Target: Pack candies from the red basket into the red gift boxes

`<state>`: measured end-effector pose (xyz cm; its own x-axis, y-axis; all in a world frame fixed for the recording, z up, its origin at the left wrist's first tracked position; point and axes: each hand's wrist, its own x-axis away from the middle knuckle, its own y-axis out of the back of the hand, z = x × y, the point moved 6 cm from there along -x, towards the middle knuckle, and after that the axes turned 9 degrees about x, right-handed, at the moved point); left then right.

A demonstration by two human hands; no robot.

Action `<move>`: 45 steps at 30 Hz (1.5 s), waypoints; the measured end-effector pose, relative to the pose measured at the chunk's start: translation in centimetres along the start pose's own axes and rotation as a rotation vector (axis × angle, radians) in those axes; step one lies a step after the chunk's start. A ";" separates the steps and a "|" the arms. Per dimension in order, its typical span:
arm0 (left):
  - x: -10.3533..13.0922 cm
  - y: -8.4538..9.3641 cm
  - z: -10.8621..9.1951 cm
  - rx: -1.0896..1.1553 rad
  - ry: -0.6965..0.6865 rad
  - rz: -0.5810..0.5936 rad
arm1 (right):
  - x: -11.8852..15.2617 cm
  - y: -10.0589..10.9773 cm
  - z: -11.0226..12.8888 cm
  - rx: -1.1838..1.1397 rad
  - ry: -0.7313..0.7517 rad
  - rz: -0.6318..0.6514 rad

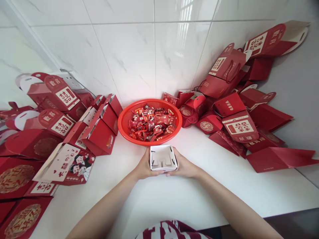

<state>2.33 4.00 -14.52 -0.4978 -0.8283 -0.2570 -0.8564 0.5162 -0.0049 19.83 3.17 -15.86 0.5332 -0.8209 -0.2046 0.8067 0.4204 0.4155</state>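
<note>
Several red cartons (62, 94) crowd the left end of the worktop (149, 199), some with arched handle flaps, and among them a cartoon-printed box (67, 166) leans with its pale lettered panel facing up. A wall socket (74, 80) shows behind them, and an upright red box (99, 136) stands at the inner edge of this group.

Next comes the left hand (144, 165), pressed against the left side of the open-topped box (163, 158), its thumb along the near edge. Behind the hands sits a red basket (120, 121) heaped with wrapped sweets (152, 122). The open-topped box is held at the middle, just in front of the basket's near rim, its mouth facing the viewer; white inner flaps and dark slots show. On its other side the right hand (183, 166) matches the left, so the grip pinches the box between both hands, thumbs close together.

Farther right, red paper boxes (240, 126) lie piled at various tilts against the tiled wall (124, 49).

The step in hand looks like steadying or shaping the box; the next move likely calls for even, light pressure, keeping the walls square and the mouth open.
</note>
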 end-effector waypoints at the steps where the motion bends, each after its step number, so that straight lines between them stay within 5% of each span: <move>1: 0.0 0.0 -0.1 0.005 -0.004 -0.002 | 0.1 1.0 0.1 0.074 -0.012 0.028; 5: -0.2 -0.2 0.1 0.069 0.013 0.040 | 0.2 7.1 1.5 0.374 -0.132 0.097; 9: -0.4 -0.3 0.4 0.096 0.018 0.077 | -3.3 12.0 6.8 0.567 -0.120 -0.184; 11: -0.4 0.0 0.4 0.064 0.006 0.063 | -6.6 10.6 9.3 0.520 -0.013 -0.155; 13: -0.3 0.3 0.5 0.025 0.006 0.041 | -10.0 6.8 10.0 0.489 0.050 0.148; 15: -0.2 0.5 0.5 0.001 0.024 0.029 | -12.5 2.9 9.2 0.514 0.069 0.473; 19: -0.1 0.5 0.5 0.010 0.061 0.039 | -16.0 0.1 6.8 0.505 0.077 0.659; 28: -0.1 0.3 0.2 0.071 0.073 0.072 | -21.1 1.2 3.7 0.508 0.018 0.494; 37: -0.2 0.2 0.1 0.060 0.081 0.063 | -19.4 0.5 3.4 0.681 0.047 0.501; 45: -0.3 0.2 0.2 0.064 0.048 0.061 | -20.6 0.2 3.3 0.730 0.048 0.486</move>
<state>2.30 4.42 -14.69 -0.5562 -0.8036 -0.2119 -0.8145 0.5778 -0.0530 8.20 18.92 -8.62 0.7985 -0.5914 0.1125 0.1313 0.3535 0.9262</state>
